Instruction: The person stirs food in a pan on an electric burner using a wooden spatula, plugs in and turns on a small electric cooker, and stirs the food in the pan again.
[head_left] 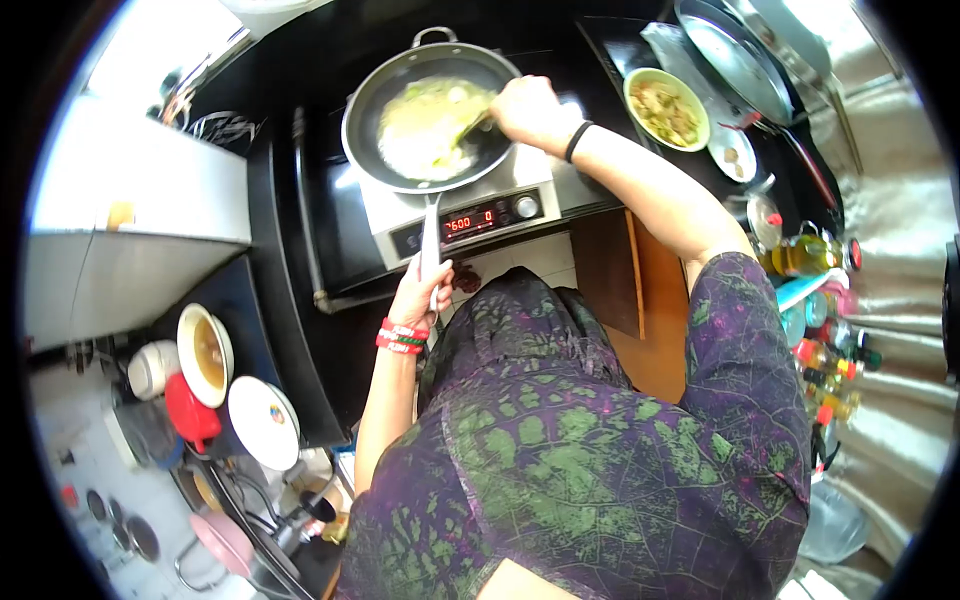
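A dark frying pan (pixel 365 125) sits on an induction cooker (pixel 545 195). Pale yellow-green food in bubbling liquid (pixel 425 120) covers much of its bottom. My left hand (pixel 415 295), with red wristbands, is wrapped around the pan handle (pixel 431 235). Over the pan's right rim, my right hand (pixel 528 112) has its fingers curled closed. A thin utensil-like shape seems to run from it into the food, but the hand hides most of it and its kind is unclear.
A bowl of sliced food (pixel 667 108) stands right of the cooker, beside a small white dish (pixel 733 155) and a large lid (pixel 740 60). Several bottles (pixel 805 255) line the right side. Lower left are a bowl of brown liquid (pixel 207 355) and a white bowl (pixel 262 422).
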